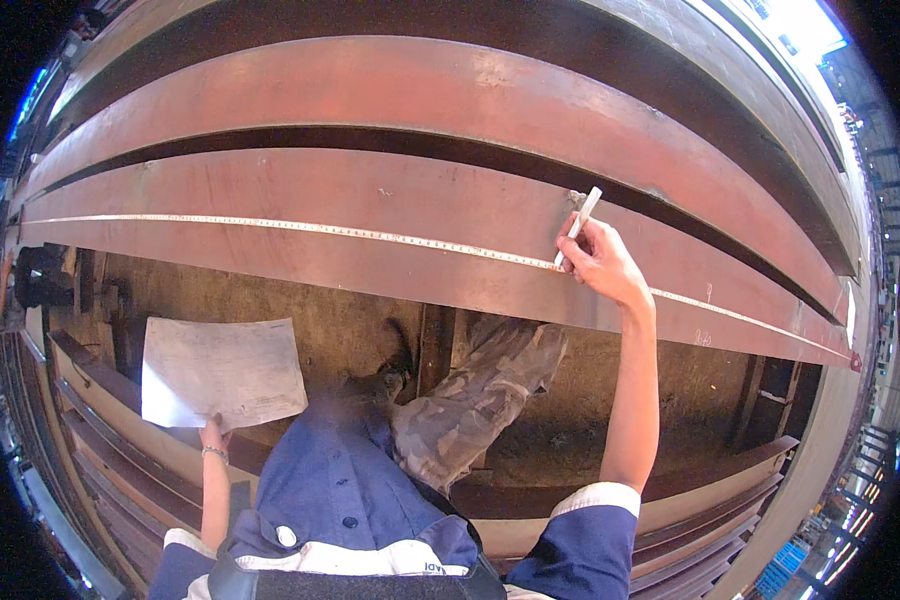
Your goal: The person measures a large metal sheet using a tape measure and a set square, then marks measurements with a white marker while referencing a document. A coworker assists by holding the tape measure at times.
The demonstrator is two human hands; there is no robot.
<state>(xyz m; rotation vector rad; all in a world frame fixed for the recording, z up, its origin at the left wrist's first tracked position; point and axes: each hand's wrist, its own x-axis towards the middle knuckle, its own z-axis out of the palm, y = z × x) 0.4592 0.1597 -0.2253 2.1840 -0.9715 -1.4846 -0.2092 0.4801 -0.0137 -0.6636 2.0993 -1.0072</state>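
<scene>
Between the fingers of my right hand (602,262) is a white marking stick (580,222), its lower end down at the edge of a tape measure (370,235). The tape runs along a long reddish-brown steel beam (300,190), from its left end to a dark red end piece (855,362) on the right; part of it is hidden behind my hand and wrist. Faint chalk marks show on the beam right of my arm. Down at the left, my left hand (216,432) grips the lower edge of a paper sheet (225,370), held off the beam.
Beyond a dark gap lies a second reddish beam (370,85), with more steel farther back. More long steel members (670,510) lie behind and beside me. My leg in camouflage trousers (470,405) stands over brown ground. Blue crates (782,570) appear far right.
</scene>
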